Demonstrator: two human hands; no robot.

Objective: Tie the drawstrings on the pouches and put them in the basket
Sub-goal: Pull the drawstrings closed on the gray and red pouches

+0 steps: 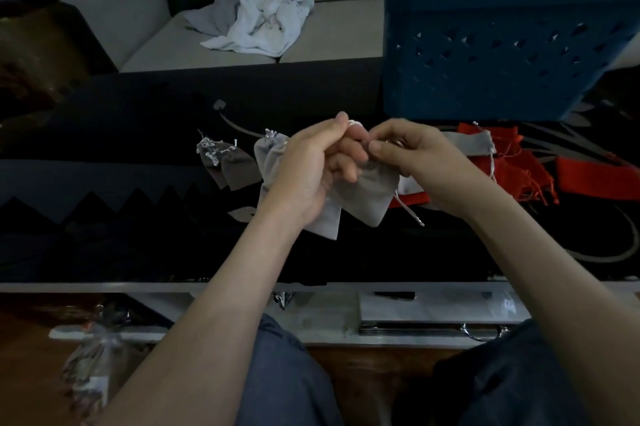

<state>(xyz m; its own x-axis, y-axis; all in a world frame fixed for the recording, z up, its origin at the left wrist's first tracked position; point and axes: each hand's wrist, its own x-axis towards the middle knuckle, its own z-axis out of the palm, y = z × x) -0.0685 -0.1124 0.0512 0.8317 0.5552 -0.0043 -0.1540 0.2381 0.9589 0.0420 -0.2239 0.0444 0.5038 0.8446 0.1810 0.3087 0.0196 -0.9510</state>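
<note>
A grey pouch [370, 195] hangs between my two hands above the dark table. My left hand [311, 165] grips its neck, with the white drawstring [354, 123] looped over the fingertips. My right hand [405, 151] pinches the string at the pouch's mouth. Another grey pouch [268, 157] lies just left of my left hand. Two tied brown-grey pouches [230, 165] sit further left. Red pouches [519, 162] and one grey pouch [474, 143] lie to the right. The blue basket [491, 44] stands at the back right.
The dark patterned table [138, 217] ends in a pale front edge near my knees. Crumpled white cloth [263, 20] lies on the sofa behind. A lower shelf under the table holds small items, and a clear bag [93, 356] lies at lower left.
</note>
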